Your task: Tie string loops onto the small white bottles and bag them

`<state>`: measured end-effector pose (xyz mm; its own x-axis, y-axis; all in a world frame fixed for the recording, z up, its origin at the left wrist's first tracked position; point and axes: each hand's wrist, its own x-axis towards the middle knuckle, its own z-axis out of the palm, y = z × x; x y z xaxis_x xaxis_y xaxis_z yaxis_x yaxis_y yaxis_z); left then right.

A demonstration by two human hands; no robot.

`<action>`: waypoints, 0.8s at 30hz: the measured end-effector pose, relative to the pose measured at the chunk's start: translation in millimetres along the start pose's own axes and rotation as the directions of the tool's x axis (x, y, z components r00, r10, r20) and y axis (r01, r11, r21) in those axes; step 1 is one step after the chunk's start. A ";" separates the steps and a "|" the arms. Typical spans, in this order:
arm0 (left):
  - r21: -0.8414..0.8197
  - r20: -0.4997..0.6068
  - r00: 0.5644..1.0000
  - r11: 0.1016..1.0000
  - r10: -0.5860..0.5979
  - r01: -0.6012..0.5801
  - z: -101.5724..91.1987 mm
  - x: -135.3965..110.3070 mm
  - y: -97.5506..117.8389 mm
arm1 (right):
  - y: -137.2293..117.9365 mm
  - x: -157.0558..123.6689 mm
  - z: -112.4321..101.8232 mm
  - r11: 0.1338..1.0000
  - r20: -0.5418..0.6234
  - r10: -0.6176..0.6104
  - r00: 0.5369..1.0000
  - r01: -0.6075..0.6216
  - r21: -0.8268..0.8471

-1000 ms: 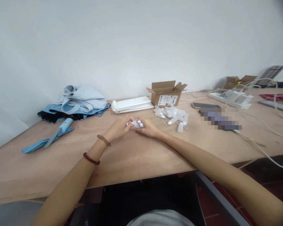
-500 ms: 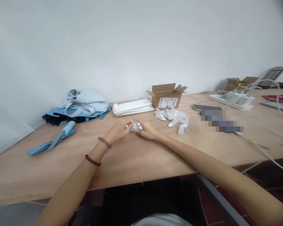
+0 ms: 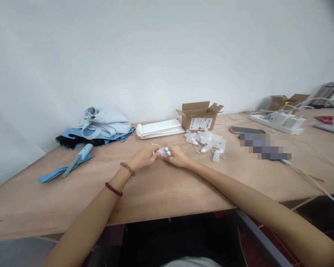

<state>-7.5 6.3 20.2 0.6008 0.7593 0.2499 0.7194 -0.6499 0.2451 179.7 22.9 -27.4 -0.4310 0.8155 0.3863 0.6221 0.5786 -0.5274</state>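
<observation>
My right hand [image 3: 179, 157] is closed around a small bunch of translucent white plastic bottles [image 3: 164, 151] with white caps, held just above the table in front of me. Pressed against the bunch from the other side is my left hand [image 3: 146, 155], its fingers pinched together. A thin white string [image 3: 155, 144] curls up from those fingertips. Which parts lie inside the fingers is too small to see fully. To the right of my hands lies a loose pile of similar small bottles [image 3: 206, 139], several with thin loops attached.
Behind the pile stands an open cardboard box [image 3: 198, 118] with a label. White flat packaging [image 3: 161, 128] lies to its left. A blue umbrella [image 3: 85, 151] and pale cloth bag [image 3: 105, 122] are at left. A phone [image 3: 246, 130], power strip [image 3: 278, 124] and cables sit at right.
The view has shifted slightly, so everything sits a little further right and lower. The string at my left fingertips looked straight and slanted before; now it curls. Both hands stay at the bunch.
</observation>
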 end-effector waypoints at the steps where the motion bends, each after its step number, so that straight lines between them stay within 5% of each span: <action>1: -0.005 0.002 1.000 1.000 0.000 0.000 0.7 0.7 -0.6 | -0.1 0.0 -0.4 1.000 0.003 0.002 1.000 -0.002 0.001; 11: -0.379 0.037 0.994 0.919 -0.103 0.109 10.8 7.4 -6.6 | 3.9 1.7 -2.6 0.994 0.039 -0.030 0.999 0.025 0.103; 17: -0.680 0.279 0.882 0.571 -0.380 0.461 27.9 14.7 -14.0 | 2.7 0.2 -2.3 0.990 0.005 -0.041 0.999 0.040 0.133; 24: -0.657 0.419 0.799 0.463 -0.431 0.594 17.8 11.7 -1.1 | 5.0 -2.3 0.7 0.995 0.000 -0.039 0.999 0.039 0.089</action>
<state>4.9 16.5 6.2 0.3162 0.9006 -0.2982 0.4612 0.1288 0.8779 183.4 23.8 -31.5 -0.4548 0.7923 0.4068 0.5440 0.6088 -0.5774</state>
